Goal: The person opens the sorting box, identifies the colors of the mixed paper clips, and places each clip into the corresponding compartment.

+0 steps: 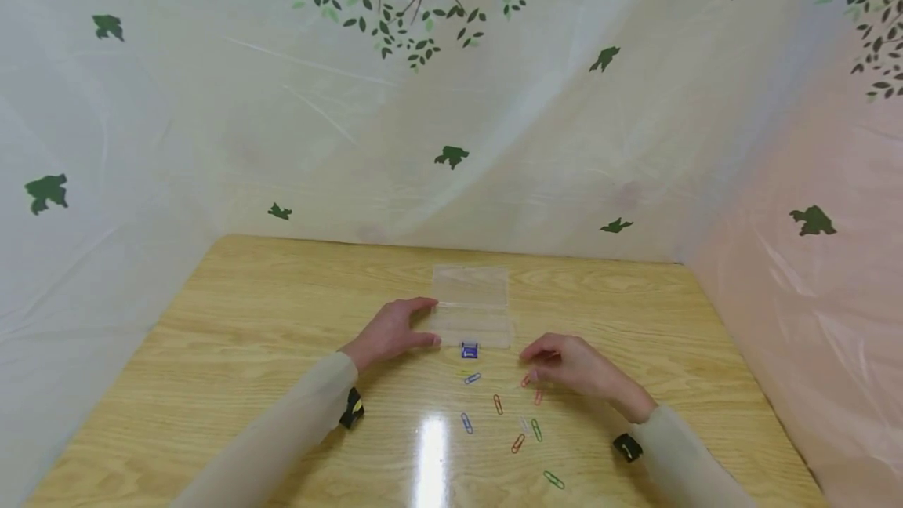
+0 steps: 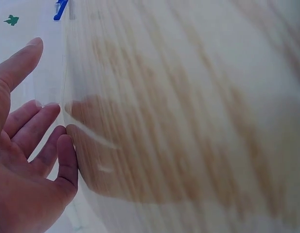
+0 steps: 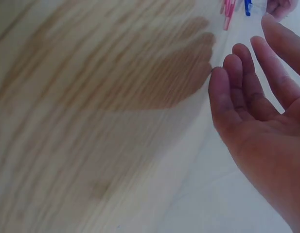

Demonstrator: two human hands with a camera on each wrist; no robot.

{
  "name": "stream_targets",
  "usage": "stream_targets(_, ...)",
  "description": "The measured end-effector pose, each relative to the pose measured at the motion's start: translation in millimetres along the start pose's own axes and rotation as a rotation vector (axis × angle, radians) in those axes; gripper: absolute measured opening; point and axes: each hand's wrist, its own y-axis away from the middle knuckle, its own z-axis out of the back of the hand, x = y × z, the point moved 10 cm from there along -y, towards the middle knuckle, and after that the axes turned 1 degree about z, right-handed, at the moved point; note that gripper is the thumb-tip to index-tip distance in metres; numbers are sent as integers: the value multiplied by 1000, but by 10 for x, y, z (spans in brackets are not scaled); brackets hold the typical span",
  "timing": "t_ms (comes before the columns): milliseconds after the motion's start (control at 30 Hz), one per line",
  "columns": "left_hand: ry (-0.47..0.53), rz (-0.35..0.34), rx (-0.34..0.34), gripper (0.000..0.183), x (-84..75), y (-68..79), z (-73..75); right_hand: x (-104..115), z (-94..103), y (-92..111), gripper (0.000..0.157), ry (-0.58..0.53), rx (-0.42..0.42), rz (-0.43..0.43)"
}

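- Head view: a clear plastic box (image 1: 476, 326) lies on the wood-grained table (image 1: 282, 296), its lid (image 1: 470, 286) folded back flat behind it and a small blue catch (image 1: 469, 350) on its near edge.
- The left hand (image 1: 391, 329) is at the box's left side, grasping nothing, thumb and forefinger spread along that edge.
- The right hand (image 1: 574, 365) is to the right of the box and nearer the viewer; its fingers bend loosely, with a gap between thumb and forefinger and no clip visible in it.
- Beneath its thumb lies a red clip (image 1: 525, 381), with a pink clip (image 1: 538, 397) just beside.
- Only the head view shows the full scatter of clips, among them a blue clip (image 1: 467, 423) and a green clip (image 1: 553, 480) nearer the viewer.
- Left wrist view: this alone shows the left palm and all its relaxed fingers; the blue catch appears at the top, while the clear box is hard to make out.
- Right wrist view: this alone separates the right hand's fingertips, the lowest appearing to meet the table; pink pieces and part of the left hand appear at the top.
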Motion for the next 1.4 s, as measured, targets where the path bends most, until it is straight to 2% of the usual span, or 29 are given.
stream_targets(467, 10, 4, 0, 69, 0, 14, 11, -46, -89, -54, 14, -12, 72, 14)
stream_targets(800, 5, -2, 6, 69, 10, -5, -1, -45, -132, -92, 4, 90, 75, 69)
stream_targets(1033, 8, 7, -4, 69, 17, -9, 6, -24, -131, -112, 7, 125, 72, 85)
stream_targets(1400, 15, 6, -2, 68, 21, -5, -6, -50, -62, -103, 3, 33, 41, -21)
